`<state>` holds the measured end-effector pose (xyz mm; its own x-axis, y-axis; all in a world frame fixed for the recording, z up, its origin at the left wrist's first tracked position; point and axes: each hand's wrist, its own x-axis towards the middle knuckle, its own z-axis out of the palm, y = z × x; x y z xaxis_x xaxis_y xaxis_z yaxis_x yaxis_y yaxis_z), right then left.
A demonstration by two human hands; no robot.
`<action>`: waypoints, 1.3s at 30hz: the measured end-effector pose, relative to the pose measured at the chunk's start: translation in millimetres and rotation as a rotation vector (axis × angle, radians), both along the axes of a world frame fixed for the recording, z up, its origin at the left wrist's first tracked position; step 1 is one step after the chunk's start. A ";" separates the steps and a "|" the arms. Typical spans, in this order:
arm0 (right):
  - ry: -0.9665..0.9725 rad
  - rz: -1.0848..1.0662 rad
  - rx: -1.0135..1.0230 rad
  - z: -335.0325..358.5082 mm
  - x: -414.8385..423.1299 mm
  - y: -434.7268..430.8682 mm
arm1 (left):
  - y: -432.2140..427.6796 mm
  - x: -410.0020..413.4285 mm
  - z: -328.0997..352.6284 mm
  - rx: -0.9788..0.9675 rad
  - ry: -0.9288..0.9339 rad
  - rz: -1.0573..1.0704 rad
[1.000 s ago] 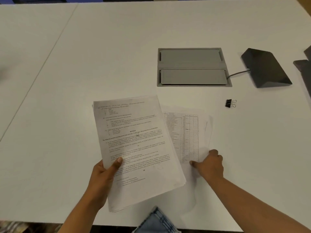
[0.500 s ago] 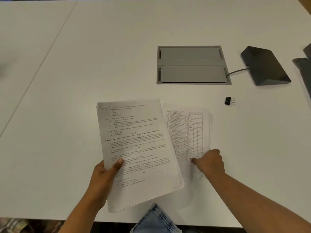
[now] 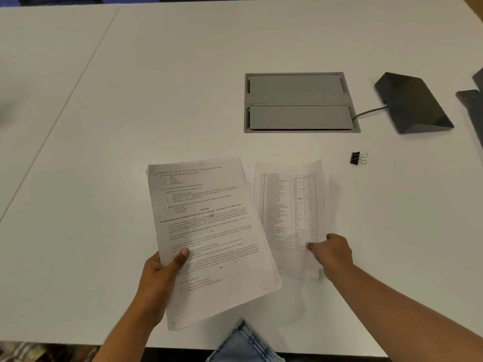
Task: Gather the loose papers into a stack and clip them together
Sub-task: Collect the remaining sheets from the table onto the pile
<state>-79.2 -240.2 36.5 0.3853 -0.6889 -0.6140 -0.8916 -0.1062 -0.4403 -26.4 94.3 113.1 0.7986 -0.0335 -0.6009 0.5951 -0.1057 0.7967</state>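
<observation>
My left hand (image 3: pixel 159 278) holds a stack of printed papers (image 3: pixel 209 231) lifted a little off the white table, thumb on top near the stack's lower left edge. To its right a sheet with a printed table (image 3: pixel 287 205) lies on the table, over other loose sheets. My right hand (image 3: pixel 332 252) pinches that sheet at its lower right corner. A small black binder clip (image 3: pixel 356 158) lies on the table farther back and to the right, apart from both hands.
The white table (image 3: pixel 130 100) has a grey recessed cable box (image 3: pixel 298 103) behind the papers. A dark wedge-shaped device (image 3: pixel 413 103) with a cable sits right of it. Another dark object (image 3: pixel 474 100) shows at the right edge. Denim (image 3: pixel 240 343) shows below the table's near edge.
My right hand has slid the tabled sheet to the right and squared it up. The stack in my left hand has shifted slightly back and left, uncovering more of that sheet.
</observation>
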 end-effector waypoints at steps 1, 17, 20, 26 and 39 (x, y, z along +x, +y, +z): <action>-0.021 0.006 -0.004 1.5 -2.4 -0.6 | -0.4 0.9 1.1 0.003 -0.003 -0.001; -0.428 -0.071 0.215 21.1 -30.7 -29.9 | -15.2 10.7 17.1 -0.087 -0.011 -0.084; -0.479 -0.074 0.273 31.6 -37.6 -36.6 | -22.7 15.4 23.7 -0.101 -0.024 -0.095; -0.519 0.001 0.379 44.5 -48.6 -42.7 | -40.2 23.6 36.4 -0.157 -0.039 -0.148; -0.570 0.283 0.632 91.9 -34.4 -20.0 | -96.3 31.2 57.6 -0.141 -0.142 -0.182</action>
<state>-113.6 -260.2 128.4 0.8518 -0.1198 -0.5100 -0.4969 0.1232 -0.8590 4.8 -2.0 170.7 0.8477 -0.2600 -0.4624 0.4576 -0.0827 0.8853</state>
